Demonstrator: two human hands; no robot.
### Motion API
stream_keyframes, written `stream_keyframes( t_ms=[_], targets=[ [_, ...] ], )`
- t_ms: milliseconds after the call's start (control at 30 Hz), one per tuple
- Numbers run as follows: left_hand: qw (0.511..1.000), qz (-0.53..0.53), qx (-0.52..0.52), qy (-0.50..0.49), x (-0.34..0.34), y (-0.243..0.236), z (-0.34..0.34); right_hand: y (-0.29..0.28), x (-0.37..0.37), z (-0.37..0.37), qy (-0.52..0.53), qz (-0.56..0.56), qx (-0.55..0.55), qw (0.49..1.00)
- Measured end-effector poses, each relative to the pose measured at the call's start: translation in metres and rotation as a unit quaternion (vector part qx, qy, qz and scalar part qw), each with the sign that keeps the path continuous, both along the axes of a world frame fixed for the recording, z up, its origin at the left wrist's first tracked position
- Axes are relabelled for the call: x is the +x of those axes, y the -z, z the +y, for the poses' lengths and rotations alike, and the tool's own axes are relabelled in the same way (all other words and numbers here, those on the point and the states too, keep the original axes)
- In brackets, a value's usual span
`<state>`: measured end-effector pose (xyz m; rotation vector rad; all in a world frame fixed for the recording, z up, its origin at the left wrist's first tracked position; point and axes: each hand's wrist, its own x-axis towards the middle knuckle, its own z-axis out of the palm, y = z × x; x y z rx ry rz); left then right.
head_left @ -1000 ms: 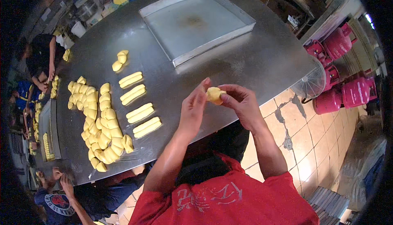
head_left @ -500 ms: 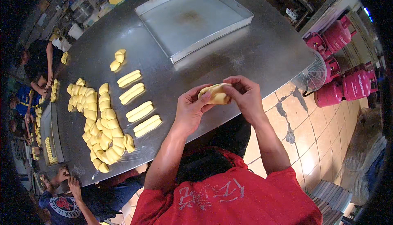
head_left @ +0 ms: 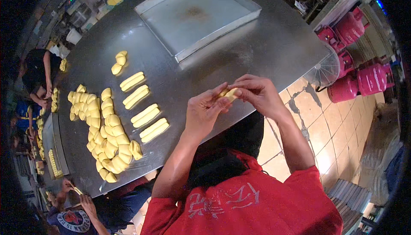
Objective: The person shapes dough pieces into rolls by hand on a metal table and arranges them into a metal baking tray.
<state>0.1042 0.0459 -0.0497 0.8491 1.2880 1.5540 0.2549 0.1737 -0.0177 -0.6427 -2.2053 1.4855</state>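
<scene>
Since a second ago both hands have dropped slightly toward the near edge of the tabletop [head_left: 265, 42], and the round lump of dough then held up between them is now stretched into a short roll. Left hand [head_left: 204, 110] and right hand [head_left: 257, 93] meet at centre frame, fingers closed on the yellow dough piece [head_left: 227, 93] from either end; only a sliver of it shows between the fingertips, the rest is covered.

Bare steel lies open between the hands and the empty metal tray [head_left: 199, 17] at upper centre, whose far corner is cut by the frame's top. Left of the hands, well apart, four shaped dough rolls [head_left: 143, 104] lie in a slanting row, and beyond them a heap of dough portions [head_left: 105, 132] reaches the tabletop's lower left edge. Right of the tabletop's rim the floor tiles show, with a fan [head_left: 325, 70] and pink gas cylinders [head_left: 364, 79] at upper right. Other people at the left rim are dark and hard to make out.
</scene>
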Motion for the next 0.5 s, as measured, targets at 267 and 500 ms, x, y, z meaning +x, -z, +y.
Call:
stream_keyframes(
  t_ms=[267, 500],
  targets=[
    [0.961, 0.272, 0.052, -0.015, 0.002, -0.028, -0.008, -0.034, 0.002, 0.004, -0.054, -0.040, -0.259, 0.964],
    [0.961, 0.272, 0.054, -0.014, 0.004, -0.027, -0.007, -0.041, -0.006, 0.015, -0.106, -0.095, -0.288, 0.947]
  ],
)
